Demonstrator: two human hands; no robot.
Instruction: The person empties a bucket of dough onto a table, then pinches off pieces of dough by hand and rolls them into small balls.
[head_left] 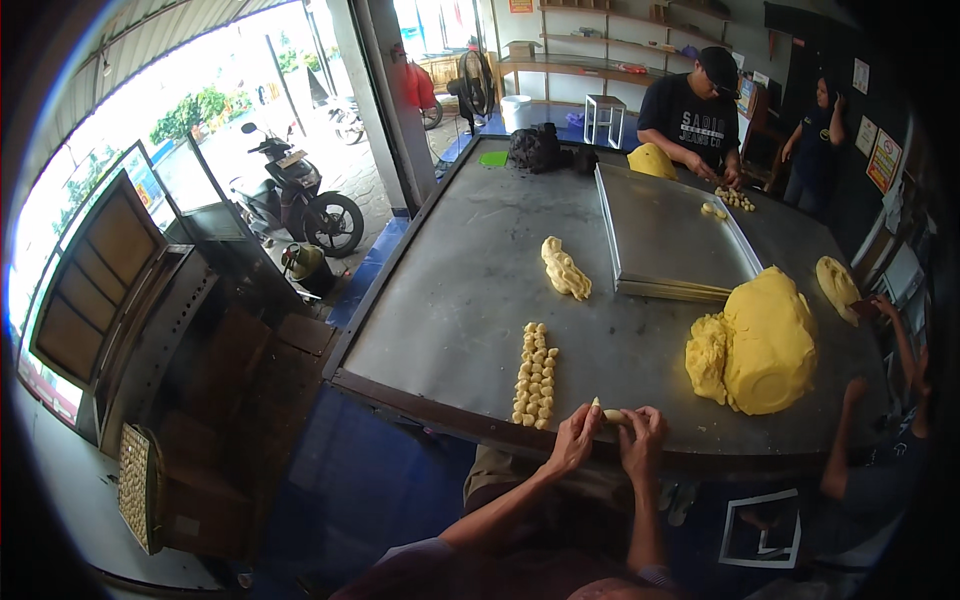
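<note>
Both my hands are at the near edge of the metal table. My left hand point(573, 440) is closed, with a pale tip of dough poking up by its thumb. Close beside it, my right hand point(643, 440) pinches a short roll of dough point(613, 416) that bridges the gap between the hands. Just left of them, small dough pieces point(534, 376) lie in a few close rows. Farther off rests a twisted lump of pale dough point(566, 270). To the right sits a big yellow mound point(770, 345), with a crumbly chunk against its left side.
A stack of metal trays point(680, 235) lies beyond the yellow mound. Across the table point(430, 300), a person in a dark shirt point(690, 125) handles small dough pieces. Another person's arm point(846, 430) reaches in at right, near a pale dough piece point(837, 288). A black bag point(535, 148) sits far back.
</note>
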